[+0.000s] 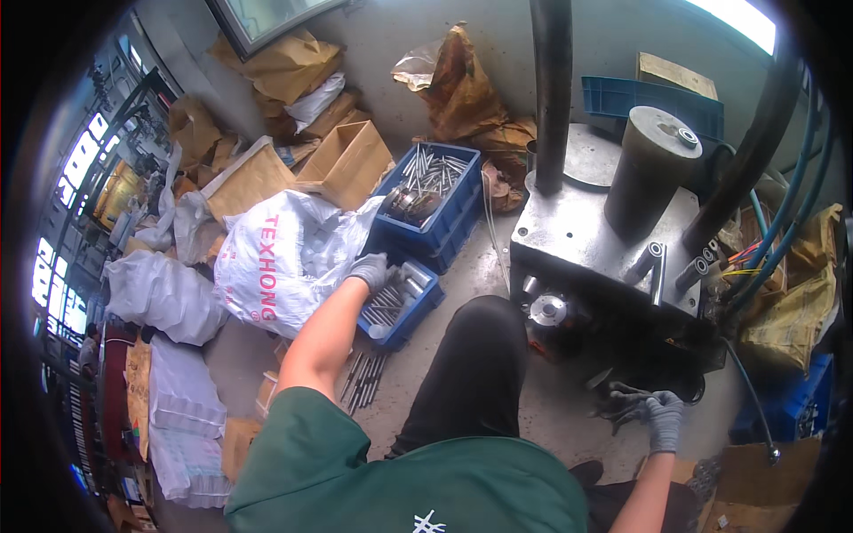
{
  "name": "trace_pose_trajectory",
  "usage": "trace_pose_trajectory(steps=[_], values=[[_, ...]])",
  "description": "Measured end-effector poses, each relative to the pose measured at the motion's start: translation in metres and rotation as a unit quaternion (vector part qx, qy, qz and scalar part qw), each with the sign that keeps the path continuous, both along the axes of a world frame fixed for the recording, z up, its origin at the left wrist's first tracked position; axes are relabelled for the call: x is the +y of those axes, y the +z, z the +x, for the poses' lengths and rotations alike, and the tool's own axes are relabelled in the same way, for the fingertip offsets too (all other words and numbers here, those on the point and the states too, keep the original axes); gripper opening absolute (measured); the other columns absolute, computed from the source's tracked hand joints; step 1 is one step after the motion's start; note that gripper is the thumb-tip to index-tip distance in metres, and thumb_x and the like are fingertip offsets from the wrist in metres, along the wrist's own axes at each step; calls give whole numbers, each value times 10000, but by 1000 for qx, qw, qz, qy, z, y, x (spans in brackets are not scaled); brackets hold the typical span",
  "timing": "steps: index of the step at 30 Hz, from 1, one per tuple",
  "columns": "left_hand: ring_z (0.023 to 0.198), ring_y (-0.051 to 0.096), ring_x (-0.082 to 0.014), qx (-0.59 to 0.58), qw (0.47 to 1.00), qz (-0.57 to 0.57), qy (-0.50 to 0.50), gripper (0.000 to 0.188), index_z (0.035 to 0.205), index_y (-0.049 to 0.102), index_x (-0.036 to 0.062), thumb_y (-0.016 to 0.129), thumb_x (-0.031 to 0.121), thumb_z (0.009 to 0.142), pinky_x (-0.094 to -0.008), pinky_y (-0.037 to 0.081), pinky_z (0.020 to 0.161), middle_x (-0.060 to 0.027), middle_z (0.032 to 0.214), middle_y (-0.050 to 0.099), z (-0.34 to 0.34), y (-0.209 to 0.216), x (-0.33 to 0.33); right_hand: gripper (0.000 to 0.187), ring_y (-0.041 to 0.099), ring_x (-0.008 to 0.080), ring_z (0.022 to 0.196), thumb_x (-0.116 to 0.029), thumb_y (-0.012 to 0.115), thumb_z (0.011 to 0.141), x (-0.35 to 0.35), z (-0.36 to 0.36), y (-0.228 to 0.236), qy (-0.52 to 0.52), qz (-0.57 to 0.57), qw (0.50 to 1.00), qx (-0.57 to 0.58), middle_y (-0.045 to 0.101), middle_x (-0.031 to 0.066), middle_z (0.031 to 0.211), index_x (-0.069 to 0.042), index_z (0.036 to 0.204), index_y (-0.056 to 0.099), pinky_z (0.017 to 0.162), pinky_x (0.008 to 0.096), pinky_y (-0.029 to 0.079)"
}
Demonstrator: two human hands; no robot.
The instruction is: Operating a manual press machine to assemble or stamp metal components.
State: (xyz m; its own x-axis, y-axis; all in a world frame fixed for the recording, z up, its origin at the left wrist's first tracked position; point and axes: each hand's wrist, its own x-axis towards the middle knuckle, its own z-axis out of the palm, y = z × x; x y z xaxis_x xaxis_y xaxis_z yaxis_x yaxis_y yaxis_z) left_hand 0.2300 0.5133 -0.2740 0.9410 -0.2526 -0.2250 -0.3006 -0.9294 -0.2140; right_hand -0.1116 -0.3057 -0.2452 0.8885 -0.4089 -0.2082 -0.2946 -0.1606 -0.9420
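My left hand (370,272), in a grey work glove, reaches over the edge between a white woven sack (258,258) and a small blue bin (404,329). Its fingers look curled in; what they hold, if anything, is hidden. Metal rods (385,306) and short metal cylinders (414,284) lie in that bin. My right hand (653,416), gloved with dark-stained fingers, is held low beside the machine's base. Its fingers are stretched apart, and I see nothing gripped in them. A round metal fitting (548,310) sits under the machine's steel plate (573,222).
A larger blue crate (435,200) full of metal pins stands behind the small bin. More rods (362,382) lie on the floor by my left arm. A thick steel cylinder (653,169) and dark columns (551,98) rise from the machine. Blue hoses (795,226) hang at right.
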Motion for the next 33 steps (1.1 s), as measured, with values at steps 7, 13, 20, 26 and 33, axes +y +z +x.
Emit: trace_pose_trajectory(steps=[7,13,20,26,33], values=[[887,736,-280,-27,932,-356,58,287,1052,724,38,673,309,971,-407,577,810,-182,928,745,-47,140,-276,91,597,105,613,-30,724,895,3,-43,36,-80,21,996,-15,642,22,769,-38,915,635,535,266,497],[791,644,-98,361,632,-685,-27,187,1088,697,20,662,188,1013,-261,544,739,-32,886,704,-147,206,-490,354,667,141,885,-11,689,922,42,-26,76,-171,201,963,-61,704,68,1046,9,1273,649,798,280,571],[1046,679,-157,382,694,-577,-199,461,1192,626,16,854,269,882,-335,561,948,-80,1107,715,-240,133,-605,212,702,158,835,-128,657,942,60,-26,78,-149,299,943,6,727,57,1015,-38,1129,697,727,311,601],[1075,702,-227,371,778,-450,-233,486,1207,607,11,859,230,854,-370,569,935,-123,1115,722,-233,126,-616,221,707,210,906,-244,650,977,60,-17,68,-159,406,900,14,734,76,1017,-54,1076,706,851,381,595],[809,608,-86,460,592,-662,-5,184,1152,632,26,636,164,1030,-270,549,739,-17,971,670,-210,99,-612,204,687,189,825,-24,626,970,66,-17,63,-188,425,885,-25,698,56,992,-72,1167,639,831,416,633]])
